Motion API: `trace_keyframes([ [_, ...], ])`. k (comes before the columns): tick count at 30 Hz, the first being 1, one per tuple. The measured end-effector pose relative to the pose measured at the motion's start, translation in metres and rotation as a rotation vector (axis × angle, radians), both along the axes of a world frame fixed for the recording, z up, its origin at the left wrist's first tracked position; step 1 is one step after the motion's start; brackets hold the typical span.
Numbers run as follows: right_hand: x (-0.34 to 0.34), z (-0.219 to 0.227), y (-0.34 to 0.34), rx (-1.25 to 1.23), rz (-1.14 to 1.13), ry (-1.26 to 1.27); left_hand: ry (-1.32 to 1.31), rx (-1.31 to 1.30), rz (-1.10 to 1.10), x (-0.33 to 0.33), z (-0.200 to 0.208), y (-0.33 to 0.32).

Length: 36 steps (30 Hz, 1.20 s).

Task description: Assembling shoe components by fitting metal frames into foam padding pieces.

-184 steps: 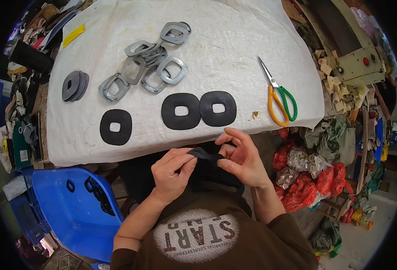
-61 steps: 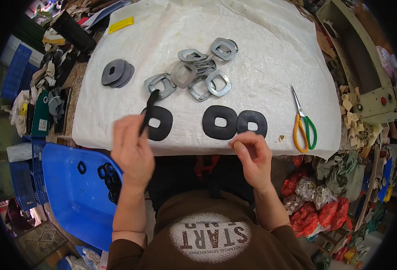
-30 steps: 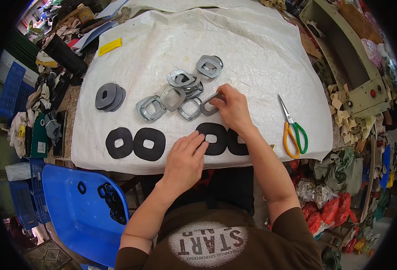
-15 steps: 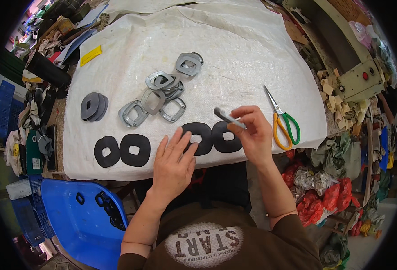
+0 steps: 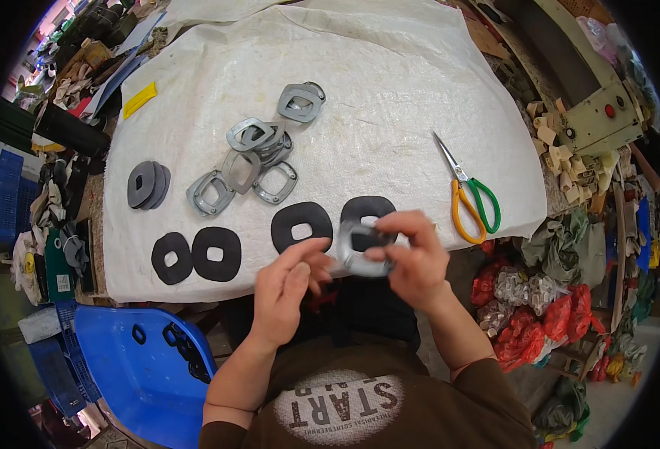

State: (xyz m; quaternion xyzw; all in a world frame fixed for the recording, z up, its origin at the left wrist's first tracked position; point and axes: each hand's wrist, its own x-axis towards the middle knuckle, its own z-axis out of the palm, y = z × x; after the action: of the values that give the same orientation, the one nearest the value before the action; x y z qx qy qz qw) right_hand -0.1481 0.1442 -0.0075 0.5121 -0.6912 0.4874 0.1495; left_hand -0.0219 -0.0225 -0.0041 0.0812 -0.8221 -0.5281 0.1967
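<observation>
Four black pads (image 5: 215,253) lie flat along the white cloth's (image 5: 390,97) near edge; one pair of scissors (image 5: 465,191) right; both the left hand (image 5: 289,288) and the right hand (image 5: 412,258) pinch one grey metal ring (image 5: 360,251) between them, above the table edge.

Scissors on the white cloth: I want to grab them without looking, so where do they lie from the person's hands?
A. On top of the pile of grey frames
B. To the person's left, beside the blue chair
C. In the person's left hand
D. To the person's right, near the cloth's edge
D: the scissors with orange and green handles lie flat on the white cloth, right of the right hand, untouched.
</observation>
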Motion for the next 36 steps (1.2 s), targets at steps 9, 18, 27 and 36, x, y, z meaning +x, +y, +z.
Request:
trace_keyframes([
  [9, -0.002, 0.031, 0.029, 0.356, 0.282, -0.272, -0.313, 0.751, -0.082, -0.022, 0.007, 0.019],
  [18, -0.011, 0.016, 0.031, 0.297, 0.138, -0.123, -0.248, 0.692, -0.159, -0.028, 0.010, 0.036],
  [27, -0.029, 0.010, 0.039, 0.223, -0.114, -0.262, 0.025, -0.359, 0.024, -0.018, -0.010, 0.016],
  [36, -0.030, 0.000, 0.031, 0.396, -0.094, -0.292, -0.027, -0.786, -0.052, -0.016, -0.025, 0.031],
])
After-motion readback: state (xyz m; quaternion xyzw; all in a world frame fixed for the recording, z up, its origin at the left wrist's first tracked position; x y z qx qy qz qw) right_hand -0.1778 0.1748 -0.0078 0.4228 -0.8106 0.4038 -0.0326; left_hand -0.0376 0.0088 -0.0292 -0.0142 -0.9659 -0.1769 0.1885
